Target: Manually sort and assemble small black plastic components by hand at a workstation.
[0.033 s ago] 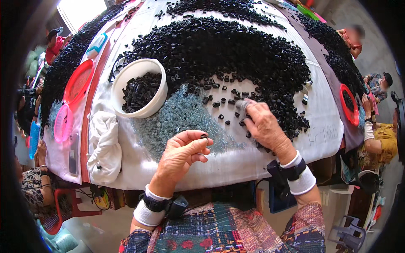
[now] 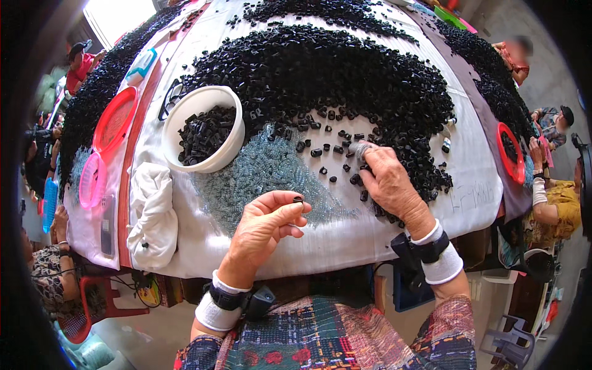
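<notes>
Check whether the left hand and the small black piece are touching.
Touching: the head view shows the left hand pinching the small black piece, with no gap between them.

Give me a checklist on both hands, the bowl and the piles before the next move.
1. Left hand pinching a small black part: ok.
2. Right hand at the loose black parts: ok.
3. Right hand gripping a part: cannot tell; the fingers hide it.
4. White bowl holding black pieces: ok.
5. Pale translucent pile clear of the loose black parts: not ok; they meet at its far edge.
</notes>
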A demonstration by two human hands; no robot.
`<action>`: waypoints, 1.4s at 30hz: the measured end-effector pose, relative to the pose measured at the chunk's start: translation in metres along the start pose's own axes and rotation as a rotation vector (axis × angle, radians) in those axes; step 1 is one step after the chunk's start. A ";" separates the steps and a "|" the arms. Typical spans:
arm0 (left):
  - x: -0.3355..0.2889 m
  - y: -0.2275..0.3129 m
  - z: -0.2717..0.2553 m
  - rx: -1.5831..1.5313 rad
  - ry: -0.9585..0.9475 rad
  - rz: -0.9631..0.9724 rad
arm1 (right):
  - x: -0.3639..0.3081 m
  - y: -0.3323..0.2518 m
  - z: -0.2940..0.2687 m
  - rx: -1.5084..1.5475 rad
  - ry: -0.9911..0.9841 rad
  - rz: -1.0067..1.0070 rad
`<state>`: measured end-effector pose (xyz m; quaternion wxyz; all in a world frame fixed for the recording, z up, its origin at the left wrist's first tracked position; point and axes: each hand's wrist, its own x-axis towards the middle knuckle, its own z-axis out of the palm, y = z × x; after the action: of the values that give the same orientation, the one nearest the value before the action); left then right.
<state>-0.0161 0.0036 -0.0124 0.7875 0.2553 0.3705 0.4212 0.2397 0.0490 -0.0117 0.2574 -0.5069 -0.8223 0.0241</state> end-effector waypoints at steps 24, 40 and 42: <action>-0.001 -0.002 -0.008 0.024 -0.084 -0.021 | -0.038 -0.034 -0.015 0.229 0.008 0.069; 0.002 -0.001 0.009 0.214 -0.088 0.003 | -0.036 -0.034 0.001 -0.008 0.075 -0.100; 0.003 -0.002 0.016 0.247 -0.080 0.031 | -0.032 -0.041 -0.009 0.119 0.071 -0.077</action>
<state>-0.0010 0.0039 -0.0049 0.7578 0.3724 0.3837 0.3739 0.2212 -0.0001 -0.0037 0.3167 -0.4594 -0.8286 0.0450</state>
